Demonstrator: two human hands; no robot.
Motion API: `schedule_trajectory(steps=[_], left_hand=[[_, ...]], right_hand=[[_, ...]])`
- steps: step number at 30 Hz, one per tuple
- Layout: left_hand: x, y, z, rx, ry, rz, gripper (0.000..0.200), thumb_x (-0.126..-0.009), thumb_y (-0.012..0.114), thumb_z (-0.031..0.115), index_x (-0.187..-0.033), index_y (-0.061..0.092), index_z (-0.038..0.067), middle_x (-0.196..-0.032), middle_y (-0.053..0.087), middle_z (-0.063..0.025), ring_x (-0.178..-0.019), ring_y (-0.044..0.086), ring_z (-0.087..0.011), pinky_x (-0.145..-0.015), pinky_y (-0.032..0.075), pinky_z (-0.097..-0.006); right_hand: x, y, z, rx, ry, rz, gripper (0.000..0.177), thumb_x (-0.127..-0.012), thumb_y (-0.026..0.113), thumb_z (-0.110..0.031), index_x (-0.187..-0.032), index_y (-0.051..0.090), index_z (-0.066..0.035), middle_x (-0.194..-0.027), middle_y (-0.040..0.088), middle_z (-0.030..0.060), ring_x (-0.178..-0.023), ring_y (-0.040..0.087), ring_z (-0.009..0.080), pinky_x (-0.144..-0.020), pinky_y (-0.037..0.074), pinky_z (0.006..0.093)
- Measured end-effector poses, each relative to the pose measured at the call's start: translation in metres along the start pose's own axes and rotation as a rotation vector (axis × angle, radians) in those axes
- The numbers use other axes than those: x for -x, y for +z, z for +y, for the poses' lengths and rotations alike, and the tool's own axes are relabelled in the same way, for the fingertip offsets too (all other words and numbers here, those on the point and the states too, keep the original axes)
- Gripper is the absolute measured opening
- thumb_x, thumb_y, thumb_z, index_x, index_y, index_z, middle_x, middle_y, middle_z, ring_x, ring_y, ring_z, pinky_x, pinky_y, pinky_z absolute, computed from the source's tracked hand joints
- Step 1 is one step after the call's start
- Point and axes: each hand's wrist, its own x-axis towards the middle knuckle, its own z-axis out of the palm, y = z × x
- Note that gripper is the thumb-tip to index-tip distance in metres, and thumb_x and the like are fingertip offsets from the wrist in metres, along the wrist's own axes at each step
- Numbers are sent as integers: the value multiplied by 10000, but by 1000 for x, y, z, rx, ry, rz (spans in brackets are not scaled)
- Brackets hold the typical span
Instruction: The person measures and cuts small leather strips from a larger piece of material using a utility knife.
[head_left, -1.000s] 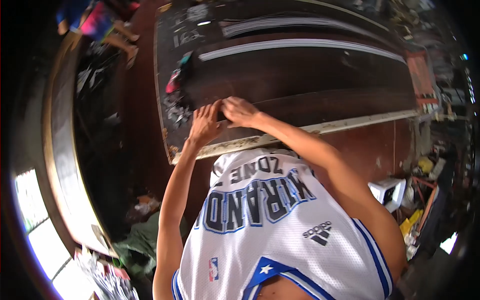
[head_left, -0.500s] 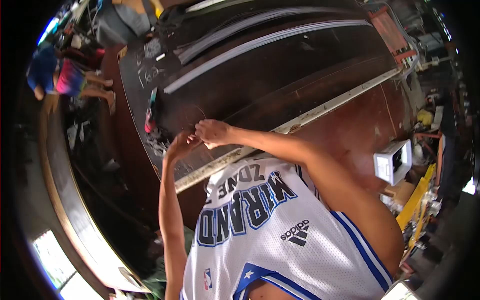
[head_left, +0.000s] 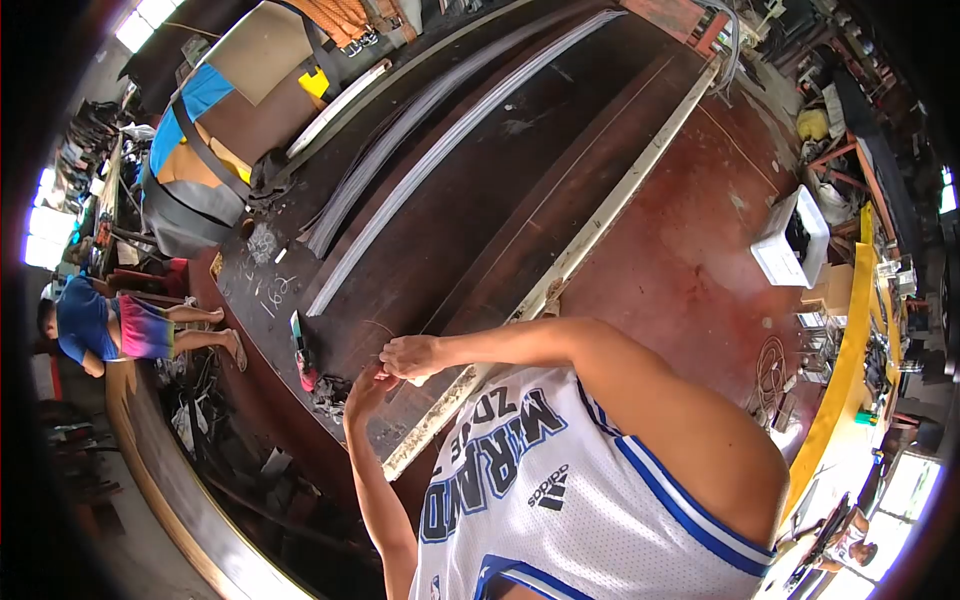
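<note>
Near the lower left corner of the dark table (head_left: 470, 220), my two hands meet with their fingertips together. My right hand (head_left: 410, 357) is closed in a pinch. Just below and left of it, my left hand (head_left: 370, 388) is closed too. A thin curved strand (head_left: 380, 325) rises from between the fingers; its other end is hidden. Left of my hands lies a cutter knife (head_left: 305, 362) with a red handle, beside a small heap of dark scraps (head_left: 330, 397). Bundles of long grey strips (head_left: 440, 165) lie along the table.
A pale worn bar (head_left: 610, 205) runs along the table's near edge. At far left, a person in a blue shirt (head_left: 85, 312) bends over a long curved bench (head_left: 150, 480). A white bin (head_left: 785, 245) stands right, by a yellow beam (head_left: 845, 370). Another person (head_left: 850, 540) is at lower right.
The view has shifted, so the table and my hands sit lower in the picture. My hands stay together at the same corner, still pinched.
</note>
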Motion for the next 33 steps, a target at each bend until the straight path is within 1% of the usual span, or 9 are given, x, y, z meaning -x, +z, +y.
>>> schedule_trajectory(steps=[7,10,13,18,19,24,27,30,33], left_hand=[[-4,-5,-35,56,-89,-36,246,-914,648,198,-1085,672,24,-1004,704,-44,-958,626,-135,-883,470,-290],[-3,-2,-27,99,-89,30,244,-888,660,216,-1032,686,20,-926,702,-46,-886,623,-136,-815,465,-307],[1,-2,-15,115,-54,21,244,-895,654,217,-1014,686,7,-929,698,-40,-881,613,-122,-795,460,-298],[3,-2,-11,116,-56,12,278,-897,653,248,-1011,680,-4,-915,691,-40,-858,601,-119,-775,452,-301],[1,-3,-14,80,-77,9,287,-896,655,259,-1007,680,-4,-907,689,-41,-851,596,-118,-769,449,-302],[5,-4,-1,39,-111,33,306,-889,663,286,-980,689,-5,-887,690,-45,-835,597,-125,-761,449,-305],[4,-2,-3,-18,-141,61,324,-888,666,300,-979,695,-9,-898,702,-68,-845,617,-142,-769,458,-311],[5,0,-7,-41,-149,94,345,-886,669,315,-998,700,-10,-917,714,-94,-863,638,-165,-775,470,-320],[8,1,-7,-32,-147,98,361,-882,673,330,-1017,707,-3,-931,720,-106,-876,648,-180,-774,480,-330]], right_hand=[[0,0,0,-56,6,32,301,-704,724,-297,-871,628,-65,-876,588,26,-876,575,184,-755,458,310],[1,0,0,-81,24,0,332,-679,746,-299,-872,610,-65,-884,584,30,-883,578,189,-762,463,312],[-1,4,2,-150,33,-55,382,-682,736,-304,-922,630,-27,-954,615,90,-914,606,243,-785,491,348],[2,-4,6,-269,73,-58,467,-663,766,-362,-953,594,-39,-971,590,103,-935,589,267,-835,462,384],[1,-8,9,-357,77,-90,533,-680,750,-441,-973,599,-21,-993,598,131,-958,585,304,-869,451,417],[8,-26,25,-485,163,-161,626,-708,711,-526,-1016,609,9,-1024,602,164,-996,579,337,-897,441,447],[24,-38,38,-330,126,-202,622,-690,740,-491,-1043,612,5,-1076,596,160,-1045,568,323,-912,442,436],[59,-52,63,-280,188,-145,626,-631,798,-389,-1101,629,-11,-1101,608,160,-1074,585,325,-947,464,432],[111,-88,100,-288,298,-197,628,-591,850,-252,-1134,626,-30,-1097,608,145,-1051,596,327,-925,490,431]])
